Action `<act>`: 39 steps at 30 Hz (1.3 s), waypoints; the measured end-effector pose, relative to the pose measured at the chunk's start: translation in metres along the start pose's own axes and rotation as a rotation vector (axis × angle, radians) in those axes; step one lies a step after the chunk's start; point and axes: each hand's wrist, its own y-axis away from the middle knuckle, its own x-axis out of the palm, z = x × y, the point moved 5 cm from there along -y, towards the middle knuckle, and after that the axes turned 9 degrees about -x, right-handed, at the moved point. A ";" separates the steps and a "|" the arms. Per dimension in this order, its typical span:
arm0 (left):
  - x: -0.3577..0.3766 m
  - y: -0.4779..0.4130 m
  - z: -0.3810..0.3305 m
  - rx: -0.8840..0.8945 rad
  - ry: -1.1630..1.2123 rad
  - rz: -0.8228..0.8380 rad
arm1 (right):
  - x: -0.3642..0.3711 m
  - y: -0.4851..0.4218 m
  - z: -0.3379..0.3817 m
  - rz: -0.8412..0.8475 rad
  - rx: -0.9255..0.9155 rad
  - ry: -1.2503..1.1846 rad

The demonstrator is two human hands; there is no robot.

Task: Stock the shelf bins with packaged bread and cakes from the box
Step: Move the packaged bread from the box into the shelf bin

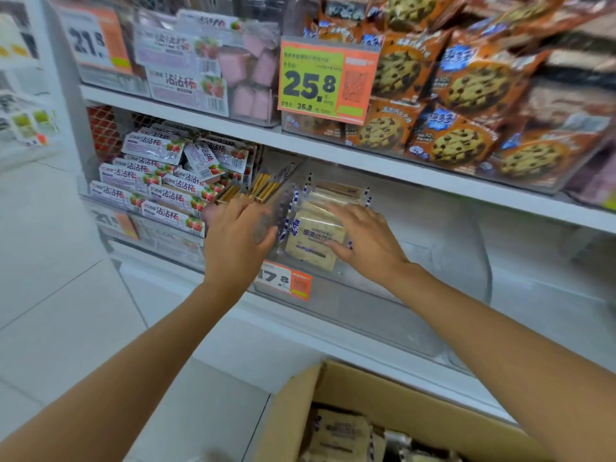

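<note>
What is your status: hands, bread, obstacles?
Left hand open against clear bin. Right hand open, flat on bread packs inside. Cardboard box below holds more. No obstruction.

Cookie packs (466, 88) are stacked right of the 25.8 price tag (320, 78); strawberry snack packs (166, 181) are piled below-left of it.

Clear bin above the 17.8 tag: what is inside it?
A few bread packets stacked at its left end, with the right hand resting on them. Anything beneath the stack is covered.
</note>
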 end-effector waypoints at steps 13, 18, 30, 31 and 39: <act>0.035 0.224 -0.098 -0.280 0.265 0.733 | 0.013 0.318 0.006 0.326 0.473 -0.309; 0.058 0.281 -0.083 -0.401 0.173 0.849 | 0.073 0.383 0.005 0.393 0.685 -0.625; 0.075 0.311 -0.046 -0.605 0.153 1.001 | 0.178 0.357 0.034 0.779 0.401 -0.373; 0.076 0.313 -0.046 -0.621 0.153 1.014 | 0.178 0.356 0.033 0.779 0.408 -0.401; 0.098 0.335 -0.089 -0.583 0.376 1.285 | 0.060 0.350 0.005 0.467 0.439 -0.689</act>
